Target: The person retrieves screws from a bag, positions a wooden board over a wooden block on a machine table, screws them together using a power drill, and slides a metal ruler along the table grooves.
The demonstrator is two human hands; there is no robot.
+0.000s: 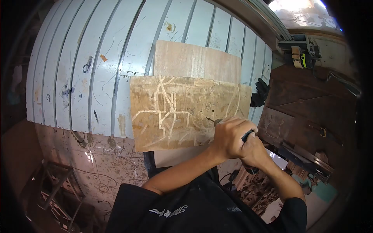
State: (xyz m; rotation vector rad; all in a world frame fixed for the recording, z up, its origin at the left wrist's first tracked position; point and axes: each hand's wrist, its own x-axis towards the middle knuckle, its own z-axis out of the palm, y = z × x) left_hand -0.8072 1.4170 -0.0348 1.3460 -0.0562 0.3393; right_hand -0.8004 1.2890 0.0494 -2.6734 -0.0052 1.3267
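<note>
My left hand (232, 136) is wrapped over the front body of a power drill, whose dark chuck (217, 122) and thin bit (210, 119) stick out to the left. Close behind it, my right hand (254, 149) is closed around the drill's rear, where a dark patch of casing shows between the hands. Most of the drill is hidden by my fingers. Below the bit lies a worn wooden board (151, 132) with pale grooves and scars cut across it. Whether the bit touches the board, I cannot tell.
A plain wood panel (196, 58) lies beyond the scarred board on a pale slatted table (101, 35). A black glove (261, 93) rests at the table's right side. A metal frame (64, 190) stands at lower left. Wood scraps (252, 186) lie at lower right.
</note>
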